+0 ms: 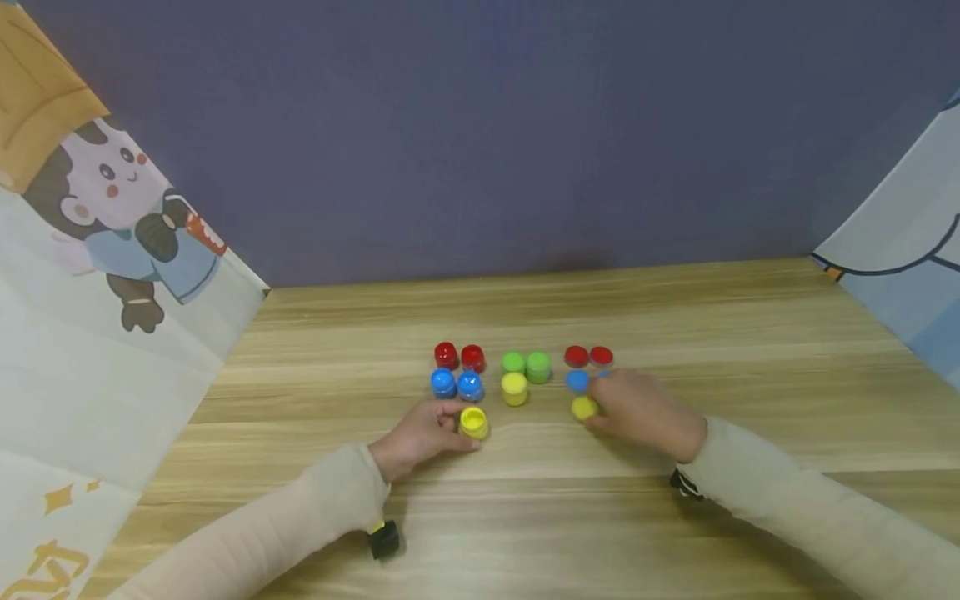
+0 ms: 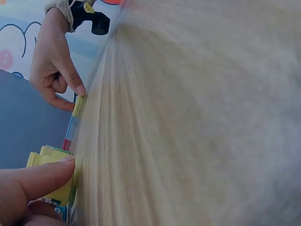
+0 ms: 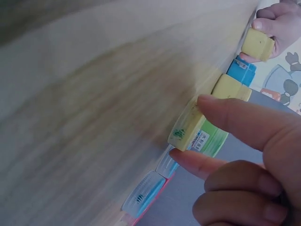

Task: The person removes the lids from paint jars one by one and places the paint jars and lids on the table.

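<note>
In the head view, my left hand [image 1: 427, 435] holds an uncapped yellow paint jar [image 1: 473, 422] between thumb and index finger, upright on the wooden table. My right hand [image 1: 647, 413] pinches a yellow lid [image 1: 584, 407] at the right, thumb on one side and a fingertip on the other; the right wrist view shows this lid [image 3: 188, 123] close up. Just behind it lies a blue lid [image 1: 577, 382], with another mostly hidden by the right hand. Between the hands stands a second yellow jar [image 1: 514, 388], its top covered.
Two open red jars [image 1: 446, 356] and two open blue jars [image 1: 443, 383] stand at the left of the group. Two green jars [image 1: 537, 367] are in the middle, red lids [image 1: 576, 357] behind the blue ones. A dark partition [image 1: 480, 150] closes the table's back.
</note>
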A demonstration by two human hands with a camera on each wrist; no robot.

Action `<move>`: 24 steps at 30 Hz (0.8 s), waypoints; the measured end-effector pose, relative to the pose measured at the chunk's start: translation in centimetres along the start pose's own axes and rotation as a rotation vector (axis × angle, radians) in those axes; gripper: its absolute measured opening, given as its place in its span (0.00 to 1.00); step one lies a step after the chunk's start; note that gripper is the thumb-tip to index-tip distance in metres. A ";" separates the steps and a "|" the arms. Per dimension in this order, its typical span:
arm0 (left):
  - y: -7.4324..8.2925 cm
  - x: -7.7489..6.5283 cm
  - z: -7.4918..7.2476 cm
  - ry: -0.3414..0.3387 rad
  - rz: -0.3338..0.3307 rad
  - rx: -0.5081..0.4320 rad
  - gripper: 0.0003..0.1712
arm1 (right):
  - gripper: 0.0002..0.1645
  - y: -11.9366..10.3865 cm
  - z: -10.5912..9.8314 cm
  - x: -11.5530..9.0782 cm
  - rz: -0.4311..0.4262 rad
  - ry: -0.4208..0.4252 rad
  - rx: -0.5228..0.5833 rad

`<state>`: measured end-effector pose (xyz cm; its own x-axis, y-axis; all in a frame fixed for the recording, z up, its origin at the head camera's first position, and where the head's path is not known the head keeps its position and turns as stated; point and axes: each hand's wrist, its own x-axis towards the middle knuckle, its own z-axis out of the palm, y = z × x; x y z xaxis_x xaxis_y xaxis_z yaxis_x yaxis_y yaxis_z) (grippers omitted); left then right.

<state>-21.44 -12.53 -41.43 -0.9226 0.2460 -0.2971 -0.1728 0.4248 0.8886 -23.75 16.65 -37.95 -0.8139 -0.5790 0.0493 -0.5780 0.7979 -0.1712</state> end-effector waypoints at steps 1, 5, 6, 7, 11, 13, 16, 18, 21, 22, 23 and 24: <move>0.0 0.1 0.0 0.000 0.001 0.002 0.29 | 0.19 0.0 0.1 0.0 0.005 -0.003 0.001; 0.0 0.2 -0.2 0.004 0.004 0.010 0.29 | 0.18 0.0 0.2 0.2 0.014 -0.002 -0.004; -0.1 0.2 -0.2 0.008 -0.002 0.013 0.29 | 0.18 0.0 0.2 0.2 0.013 0.000 -0.003; -0.1 0.2 -0.3 0.009 -0.005 0.015 0.28 | 0.17 0.0 0.2 0.3 0.010 0.004 -0.002; -0.3 0.1 -0.5 0.017 -0.022 0.017 0.27 | 0.17 0.0 0.5 0.4 0.016 -0.004 0.018; -0.4 0.1 -0.5 0.018 -0.019 0.014 0.27 | 0.17 0.1 0.6 0.4 0.017 0.002 0.018; -0.4 0.2 -0.7 0.020 -0.015 0.010 0.26 | 0.19 0.2 0.8 0.5 0.026 0.006 0.018; -0.4 0.3 -0.8 0.020 -0.016 0.012 0.26 | 0.20 0.2 0.8 0.5 0.034 0.011 0.016; -0.4 0.5 -0.8 0.026 -0.021 0.021 0.26 | 0.20 0.2 0.8 0.5 0.044 0.014 0.020; -0.5 0.5 -0.8 0.029 -0.024 0.023 0.27 | 0.19 0.1 0.7 0.5 0.042 0.018 0.020; -0.5 0.6 -0.8 0.031 -0.027 0.024 0.27 | 0.19 0.0 0.7 0.5 0.042 0.024 0.018; -0.5 0.6 -0.8 0.033 -0.029 0.025 0.27 | 0.19 -0.1 0.6 0.5 0.038 0.031 0.018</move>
<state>-22.20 -13.27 -41.80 -0.9284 0.2042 -0.3103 -0.1914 0.4530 0.8707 -24.07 16.21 -38.49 -0.8368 -0.5427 0.0724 -0.5457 0.8159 -0.1912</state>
